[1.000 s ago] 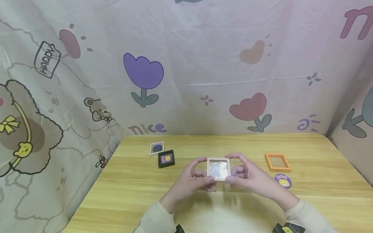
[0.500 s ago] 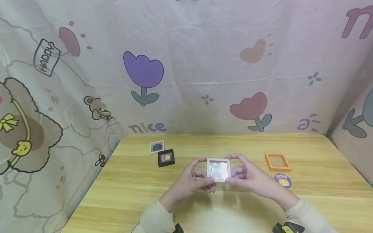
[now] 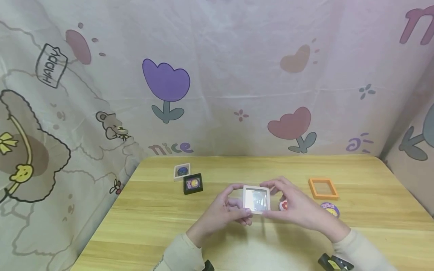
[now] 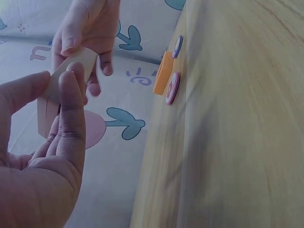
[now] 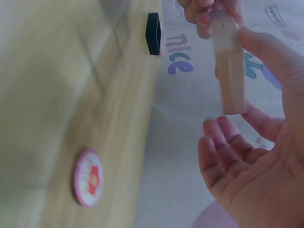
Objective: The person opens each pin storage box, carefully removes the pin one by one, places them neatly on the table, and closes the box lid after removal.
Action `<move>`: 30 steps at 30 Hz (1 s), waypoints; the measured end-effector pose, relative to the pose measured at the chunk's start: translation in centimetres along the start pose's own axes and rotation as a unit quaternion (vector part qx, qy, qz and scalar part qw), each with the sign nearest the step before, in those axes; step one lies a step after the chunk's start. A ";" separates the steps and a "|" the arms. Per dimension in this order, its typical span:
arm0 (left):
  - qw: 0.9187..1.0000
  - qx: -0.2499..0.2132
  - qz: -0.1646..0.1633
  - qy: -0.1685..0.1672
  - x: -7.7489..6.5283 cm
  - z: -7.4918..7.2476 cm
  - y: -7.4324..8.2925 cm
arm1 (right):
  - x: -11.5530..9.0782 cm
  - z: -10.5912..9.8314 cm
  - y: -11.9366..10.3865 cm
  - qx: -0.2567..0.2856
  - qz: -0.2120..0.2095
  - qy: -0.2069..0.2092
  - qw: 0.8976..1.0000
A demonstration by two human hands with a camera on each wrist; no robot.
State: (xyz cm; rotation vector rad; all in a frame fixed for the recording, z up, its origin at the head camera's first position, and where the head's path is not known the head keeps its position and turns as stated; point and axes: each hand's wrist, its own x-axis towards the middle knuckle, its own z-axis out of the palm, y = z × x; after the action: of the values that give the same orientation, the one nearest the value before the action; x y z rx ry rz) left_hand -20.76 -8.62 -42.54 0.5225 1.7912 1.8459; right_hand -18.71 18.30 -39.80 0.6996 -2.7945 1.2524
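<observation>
A small square display frame (image 3: 256,200), pale-rimmed with a shiny clear film in its middle, is held up over the table between both hands. My left hand (image 3: 224,211) pinches its left side between thumb and fingers. On the opposite side, the thumb and index finger of my right hand (image 3: 296,207) hold the frame's edges, while the other fingers are bent free of it. A round badge (image 5: 89,178) with a pink rim and red figure lies on the table; in the head view my right hand partly covers it. The left wrist view shows the frame nearly edge-on.
At right lie an orange square frame (image 3: 323,189) and a purple badge (image 3: 329,208) with a yellow animal, partly covered by my wrist. At left sit a black frame (image 3: 193,183) and a white frame (image 3: 182,171), each with a badge inside. A printed cloth hangs behind the table.
The display frame has shifted slightly right and tilted a little. My right hand has turned a bit, so the red-figured badge shows between its fingers. The head view has shifted slightly.
</observation>
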 end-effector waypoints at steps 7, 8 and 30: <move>1.000 0.002 -0.002 -0.001 0.1 0.3 0.3 | 0.6 0.1 -1.1 -0.102 -0.057 0.010 0.993; 1.000 0.003 -0.003 0.000 0.1 0.4 0.4 | 0.7 0.1 -1.2 -0.114 -0.065 0.013 0.991; 0.999 0.029 -0.027 -0.007 0.2 -1.1 -0.1 | 5.4 -3.3 2.4 -0.178 -0.011 -0.012 0.984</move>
State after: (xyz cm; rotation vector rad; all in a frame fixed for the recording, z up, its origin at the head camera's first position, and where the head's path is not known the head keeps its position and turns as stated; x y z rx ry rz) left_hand -21.52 -9.39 -42.75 0.5016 1.8373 1.7543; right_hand -25.08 19.93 -38.36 0.7182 -2.9026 0.7111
